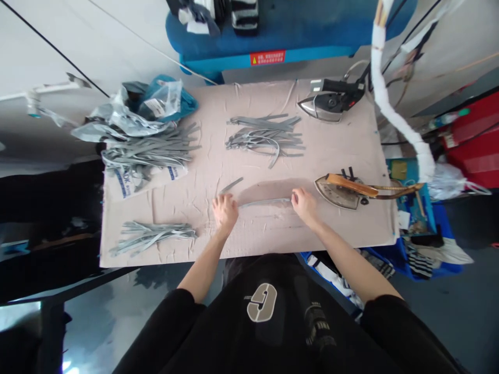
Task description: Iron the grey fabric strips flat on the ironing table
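Observation:
A narrow grey fabric strip (pixel 265 201) stretches between my hands, low over the cloth-covered table (pixel 210 161). My left hand (pixel 226 210) has its fingers closed at the strip's left end. At the right end, my right hand (pixel 304 205) pinches the strip between thumb and fingers. Just beyond my left hand lies a short grey strip piece (pixel 232 184). To the right of my right hand rests an iron (pixel 339 192) with a wooden handle. Darker, damp-looking cloth shows around the held strip.
Grey strip bundles lie at the back middle (pixel 265 137), front left (pixel 154 236) and back left (pixel 152 150), the last beside plastic bags (pixel 128 111). A second iron (pixel 331 101) sits at the back right. A wrapped white hose (pixel 401 122) hangs at the right.

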{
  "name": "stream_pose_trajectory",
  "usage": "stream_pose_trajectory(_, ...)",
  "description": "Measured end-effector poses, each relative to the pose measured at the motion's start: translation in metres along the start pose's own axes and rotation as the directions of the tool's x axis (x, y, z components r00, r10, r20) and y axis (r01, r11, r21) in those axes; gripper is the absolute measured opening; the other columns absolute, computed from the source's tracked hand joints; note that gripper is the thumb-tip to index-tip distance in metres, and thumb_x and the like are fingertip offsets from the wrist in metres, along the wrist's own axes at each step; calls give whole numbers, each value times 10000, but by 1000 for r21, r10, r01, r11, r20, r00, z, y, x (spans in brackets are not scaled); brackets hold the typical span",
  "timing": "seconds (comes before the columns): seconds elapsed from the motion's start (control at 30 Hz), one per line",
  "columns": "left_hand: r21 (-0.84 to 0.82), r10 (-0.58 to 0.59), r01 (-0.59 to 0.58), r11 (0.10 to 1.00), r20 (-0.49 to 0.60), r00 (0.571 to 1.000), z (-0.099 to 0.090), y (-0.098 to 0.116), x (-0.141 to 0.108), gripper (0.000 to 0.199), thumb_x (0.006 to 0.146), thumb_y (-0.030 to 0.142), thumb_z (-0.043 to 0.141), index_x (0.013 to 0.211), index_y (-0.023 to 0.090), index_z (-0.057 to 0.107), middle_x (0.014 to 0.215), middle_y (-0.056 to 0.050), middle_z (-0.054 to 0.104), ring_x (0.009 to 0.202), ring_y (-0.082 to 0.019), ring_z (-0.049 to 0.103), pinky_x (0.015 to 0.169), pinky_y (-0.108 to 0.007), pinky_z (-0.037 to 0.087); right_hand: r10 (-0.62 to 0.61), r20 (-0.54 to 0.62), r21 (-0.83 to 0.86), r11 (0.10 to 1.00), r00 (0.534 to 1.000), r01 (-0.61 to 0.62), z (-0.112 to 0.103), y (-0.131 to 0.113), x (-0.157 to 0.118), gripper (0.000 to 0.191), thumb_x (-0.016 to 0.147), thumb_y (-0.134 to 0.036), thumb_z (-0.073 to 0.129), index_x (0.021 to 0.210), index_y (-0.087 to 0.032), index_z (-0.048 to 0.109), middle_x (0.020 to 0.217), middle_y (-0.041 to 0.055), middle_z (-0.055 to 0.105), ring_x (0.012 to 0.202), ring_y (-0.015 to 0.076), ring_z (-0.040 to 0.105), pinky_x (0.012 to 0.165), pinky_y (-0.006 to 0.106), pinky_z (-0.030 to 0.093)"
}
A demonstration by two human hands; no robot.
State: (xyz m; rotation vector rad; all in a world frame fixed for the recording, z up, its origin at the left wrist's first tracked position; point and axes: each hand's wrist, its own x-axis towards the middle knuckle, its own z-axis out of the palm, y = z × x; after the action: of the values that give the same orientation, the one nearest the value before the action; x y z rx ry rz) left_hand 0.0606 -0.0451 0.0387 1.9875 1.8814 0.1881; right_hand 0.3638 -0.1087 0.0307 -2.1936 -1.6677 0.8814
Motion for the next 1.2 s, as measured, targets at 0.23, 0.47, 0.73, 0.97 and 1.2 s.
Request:
stream_pose_trajectory(0.23, -154, 358, -341, 927, 96, 929, 69, 90, 12, 339, 941, 337, 566, 1252, 219, 628, 1416, -123, 569, 1302, -304, 486, 1149, -489, 381, -293, 41, -113, 949, 955, 296, 40, 1, -45, 518, 969, -222, 428, 1465, -131, 550, 1576, 155, 482, 1496, 277, 396, 1264, 538, 261)
stream_pose_trajectory(0.47, -236, 393, -367, 900, 77, 916, 95, 97, 17, 444, 937, 347, 554, 1350, 184, 561, 1488, -171, 492, 1454, -319, 374, 1282, -560, 187, -307, 50, -194, 931, 951, 310, 56, 13, -42, 587, 1017, -276, 347, 1570, -89, 410, 1644, 150, 373, 1561, 261, 275, 1297, 547, 157)
stream_pose_trajectory(0.73, -222, 338, -320, 921, 50, 940, 94, 104, 16, 479, 936, 346, 551, 1388, 186, 530, 1537, -185, 439, 1508, -348, 316, 1277, -620, 178, -306, 47, -227, 924, 951, 309, 58, 14, -40, 576, 1023, -266, 328, 1564, -89, 422, 1647, 145, 367, 1567, 250, 262, 1304, 543, 130)
stream_pose_trajectory(0.97, -227, 438, -412, 883, 77, 896, 94, 106, 24, 517, 943, 377, 548, 1410, 157, 516, 1569, -206, 412, 1538, -344, 278, 1289, -609, 158, -302, 40, -221, 927, 953, 303, 58, 14, -39, 583, 1001, -244, 362, 1560, -93, 424, 1646, 136, 375, 1569, 242, 257, 1308, 541, 122)
stream_pose_trajectory(1.2, -204, 419, -399, 894, 63, 906, 96, 107, 26, 532, 939, 412, 558, 1411, 171, 523, 1573, -193, 427, 1533, -347, 302, 1279, -621, 180, -272, 9, -213, 940, 962, 268, 57, 11, -38, 580, 983, -233, 359, 1538, -85, 443, 1638, 150, 389, 1559, 242, 284, 1306, 530, 143)
